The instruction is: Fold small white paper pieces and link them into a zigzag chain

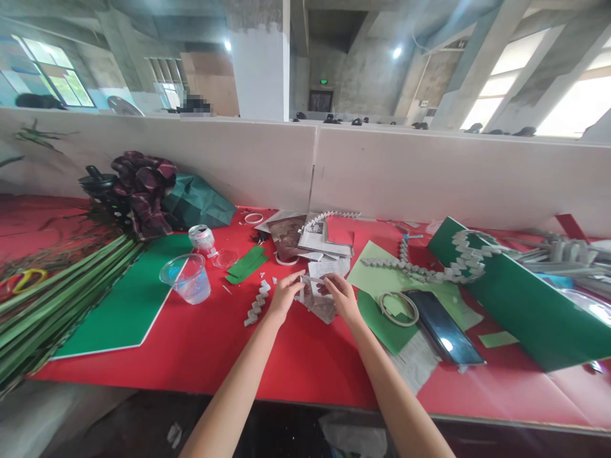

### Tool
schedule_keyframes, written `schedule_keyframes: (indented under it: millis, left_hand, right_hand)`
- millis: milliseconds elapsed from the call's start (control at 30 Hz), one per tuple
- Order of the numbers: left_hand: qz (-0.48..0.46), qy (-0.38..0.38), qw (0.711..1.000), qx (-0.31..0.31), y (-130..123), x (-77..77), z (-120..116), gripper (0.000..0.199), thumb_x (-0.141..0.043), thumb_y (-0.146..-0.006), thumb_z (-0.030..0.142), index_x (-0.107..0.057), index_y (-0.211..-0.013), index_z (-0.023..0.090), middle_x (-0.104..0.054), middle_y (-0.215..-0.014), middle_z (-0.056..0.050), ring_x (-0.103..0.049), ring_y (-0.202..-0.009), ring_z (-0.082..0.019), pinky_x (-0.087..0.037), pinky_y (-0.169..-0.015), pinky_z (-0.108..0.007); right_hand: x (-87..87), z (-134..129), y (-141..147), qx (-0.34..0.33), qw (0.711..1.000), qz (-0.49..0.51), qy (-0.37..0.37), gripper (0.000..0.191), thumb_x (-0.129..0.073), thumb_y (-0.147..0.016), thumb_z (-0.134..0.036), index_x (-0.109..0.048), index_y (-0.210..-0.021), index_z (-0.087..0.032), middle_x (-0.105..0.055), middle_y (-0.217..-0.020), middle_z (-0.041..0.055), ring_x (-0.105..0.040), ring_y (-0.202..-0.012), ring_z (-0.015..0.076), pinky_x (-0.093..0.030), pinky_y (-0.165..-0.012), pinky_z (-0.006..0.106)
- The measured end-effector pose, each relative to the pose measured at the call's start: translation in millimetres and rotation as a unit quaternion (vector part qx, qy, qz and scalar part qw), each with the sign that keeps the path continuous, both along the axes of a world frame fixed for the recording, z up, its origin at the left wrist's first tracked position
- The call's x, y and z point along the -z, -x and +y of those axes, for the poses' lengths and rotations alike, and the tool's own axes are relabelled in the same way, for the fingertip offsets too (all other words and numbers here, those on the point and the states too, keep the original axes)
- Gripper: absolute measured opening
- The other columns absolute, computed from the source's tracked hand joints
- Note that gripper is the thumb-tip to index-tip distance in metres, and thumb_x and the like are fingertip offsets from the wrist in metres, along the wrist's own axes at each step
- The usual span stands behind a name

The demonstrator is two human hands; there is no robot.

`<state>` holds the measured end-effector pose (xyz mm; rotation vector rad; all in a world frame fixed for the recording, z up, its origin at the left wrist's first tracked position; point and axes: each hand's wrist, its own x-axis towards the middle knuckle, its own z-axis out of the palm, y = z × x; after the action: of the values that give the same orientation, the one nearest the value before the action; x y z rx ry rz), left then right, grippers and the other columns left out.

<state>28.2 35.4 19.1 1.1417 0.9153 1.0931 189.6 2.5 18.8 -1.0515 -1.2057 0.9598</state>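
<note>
Paper in a narrow pale strip point(314, 280) stretches across the short gap between the two hands, near the middle of the red counter point(281, 366). The left hand point(285, 296) pinches it at its left end with the fingertips, and the right hand point(342, 296) pinches it at its right end between thumb and fingers, so the strip lies just beyond the fingertips of each, its middle bare. Under and between the hands is a printed sheet point(321, 310). Just to the left of the left hand, a short folded-paper chain point(256, 304) lies slantwise on the counter; farther left stand a clear plastic cup point(191, 284) and, behind it, a drinks can point(202, 240). Green paper pieces point(247, 264) lie between the can and the left hand. To the right of the right hand, a pale ring point(399, 310) rests on green paper, with a dark phone point(445, 327) right beside it. Beyond these, a longer folded-paper chain point(465, 261) runs across light green paper point(375, 270) and up over a green board point(529, 305). Behind the hands, a pink sheet point(340, 230) lies on printed papers.
</note>
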Motion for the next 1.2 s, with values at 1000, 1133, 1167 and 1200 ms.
schedule_keyframes:
  millis: [1000,1133,1167,1200]
  left_hand:
    - [0.030,0.035,0.985,0.165,-5,6.7,-7,0.021,-0.063,-0.065,0.024,-0.070,-0.081,0.012,-0.069,-0.073,-0.007,-0.063,-0.067,-0.020,-0.050,-0.067,-0.033]
    - [0.026,0.026,0.982,0.183,-7,4.8,-10,0.015,-0.061,-0.067,0.021,-0.069,-0.077,0.013,-0.067,-0.071,-0.006,-0.062,-0.064,-0.018,-0.051,-0.065,-0.033]
    - [0.025,0.024,0.981,0.192,-7,4.0,-11,0.014,-0.060,-0.067,0.021,-0.069,-0.076,0.014,-0.067,-0.070,-0.006,-0.061,-0.063,-0.018,-0.051,-0.064,-0.032]
    - [0.025,0.021,0.980,0.198,-7,3.2,-12,0.014,-0.059,-0.067,0.020,-0.069,-0.075,0.014,-0.066,-0.069,-0.005,-0.060,-0.062,-0.017,-0.051,-0.064,-0.032]
  right_hand:
    - [-9.2,-9,-1,-0.063,0.996,-0.056,-0.010,0.037,-0.054,-0.083,-0.047,-0.063,-0.112,-0.025,-0.060,-0.090,0.0031,-0.057,-0.074,0.0155,-0.048,-0.071,0.028]
    - [-2.1,-5,0,-0.046,0.995,-0.088,-0.012,0.032,-0.059,-0.081,-0.043,-0.066,-0.105,-0.023,-0.064,-0.098,0.0046,-0.059,-0.083,0.0188,-0.048,-0.073,0.028]
    - [-0.3,-4,0,-0.037,0.995,-0.091,-0.012,0.031,-0.059,-0.081,-0.043,-0.067,-0.103,-0.023,-0.065,-0.097,0.0048,-0.060,-0.084,0.0194,-0.048,-0.073,0.029]
    - [1.3,-2,0,-0.030,0.995,-0.093,-0.013,0.031,-0.058,-0.082,-0.043,-0.067,-0.102,-0.022,-0.066,-0.096,0.0048,-0.060,-0.083,0.0198,-0.048,-0.074,0.030]
